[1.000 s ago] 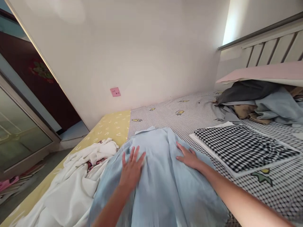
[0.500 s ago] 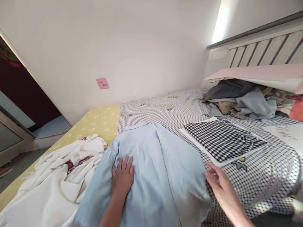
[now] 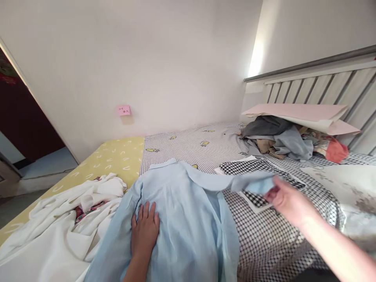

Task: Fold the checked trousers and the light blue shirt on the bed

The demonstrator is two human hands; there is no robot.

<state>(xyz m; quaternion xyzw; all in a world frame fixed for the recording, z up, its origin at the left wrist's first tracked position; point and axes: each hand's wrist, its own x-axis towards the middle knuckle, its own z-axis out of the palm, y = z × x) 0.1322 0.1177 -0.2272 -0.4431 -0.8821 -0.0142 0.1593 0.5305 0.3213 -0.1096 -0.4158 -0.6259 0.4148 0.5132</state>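
One left hand lies spread on the pale-blue shirt, right hand pinches its sleeve toward 3 o'clock; swung low, sleeve could drag the folded gingham cloth askew.

I was in a home, in what looked like a bedroom. A broad bed filled the space in front of me, its checked cover printed with little pineapples and bordered by a yellow patterned strip. A white slatted headboard stood at my right. Everyday clothing lay about on it: a light-blue shirt, crumpled white cloth, a jumbled heap. A handwritten pink note clung to the plain wall.
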